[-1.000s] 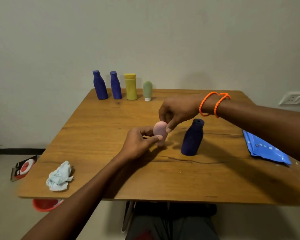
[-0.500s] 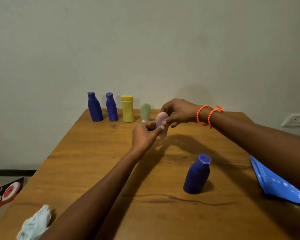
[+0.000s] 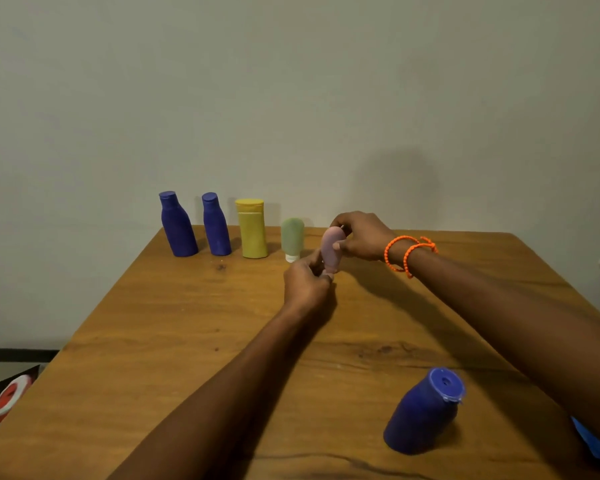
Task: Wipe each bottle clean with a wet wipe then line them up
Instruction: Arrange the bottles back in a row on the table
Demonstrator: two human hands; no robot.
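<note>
A small pink bottle is held upright just right of the green bottle, at the right end of a row along the table's far edge. My left hand pinches its lower end; my right hand grips its top. The row holds two blue bottles, a yellow bottle and the green one. Another blue bottle stands alone at the near right. I cannot tell whether the pink bottle touches the table.
The wooden table ends at a wall behind the row. A blue wipes pack shows at the right edge. A red and black packet lies on the floor at the left.
Both hands carried the pink bottle from the table's middle to the far edge, beside the green bottle. The view moved forward, so the crumpled wipe at the near left left the frame.
</note>
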